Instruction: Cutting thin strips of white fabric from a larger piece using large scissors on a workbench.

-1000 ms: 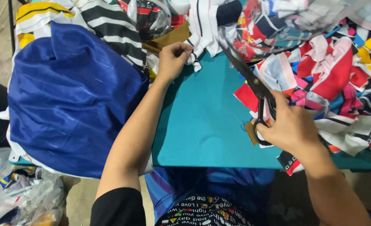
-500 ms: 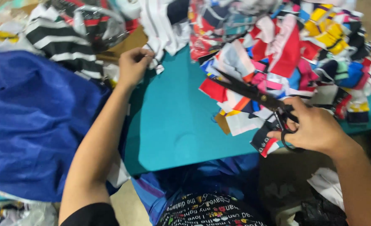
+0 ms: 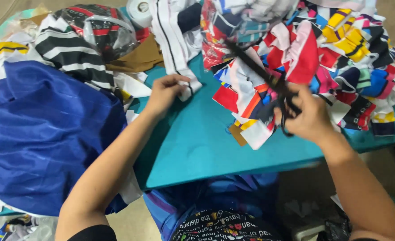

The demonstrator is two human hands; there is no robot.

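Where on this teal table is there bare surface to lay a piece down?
The teal table is bare between the left hand and the right hand holding black scissors, down to the near edge. The scrap pile crowds the right; blue fabric the left.

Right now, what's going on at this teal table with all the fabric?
A person sits at a teal table heaped with cloth. The right hand grips a pair of black-handled scissors, blades pointing up and left over a pile of multicoloured fabric scraps. The left hand pinches the end of a white fabric strip with dark stripes. A large blue cloth bundle lies to the left, and a clear plastic bag of folded garments sits behind it.
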